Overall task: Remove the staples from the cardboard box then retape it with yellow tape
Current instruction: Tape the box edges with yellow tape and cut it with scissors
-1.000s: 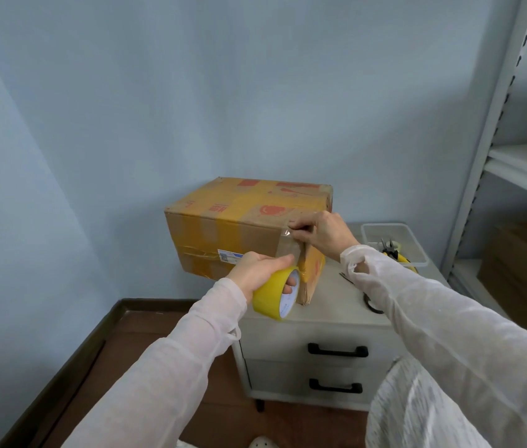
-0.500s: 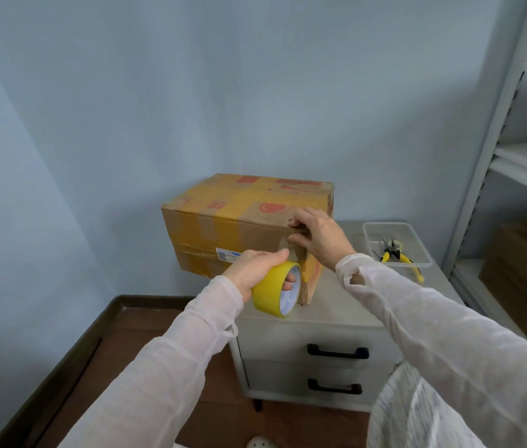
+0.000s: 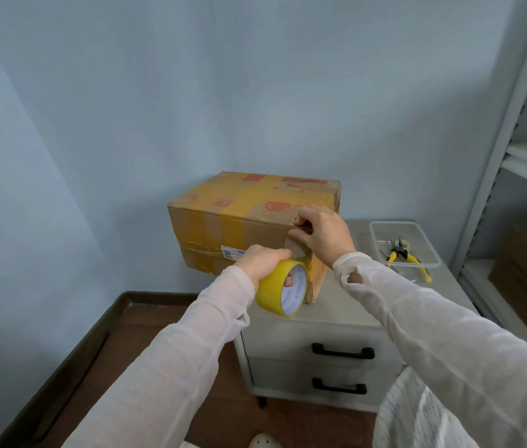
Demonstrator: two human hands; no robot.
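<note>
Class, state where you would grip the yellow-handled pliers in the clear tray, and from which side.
Grip the yellow handles of the pliers from above on the near side: they splay toward the person, one overhanging the tray rim, jaws pointing away.

box [image 3: 223,221] corner hidden under right hand [image 3: 323,236], shelving [image 3: 514,124] cut off, label [image 3: 231,252] print illegible

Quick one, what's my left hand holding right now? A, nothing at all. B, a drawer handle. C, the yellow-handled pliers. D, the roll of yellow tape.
D: the left hand grips the yellow tape roll against the front of the cardboard box, with fingertips showing through the roll's core.
</note>
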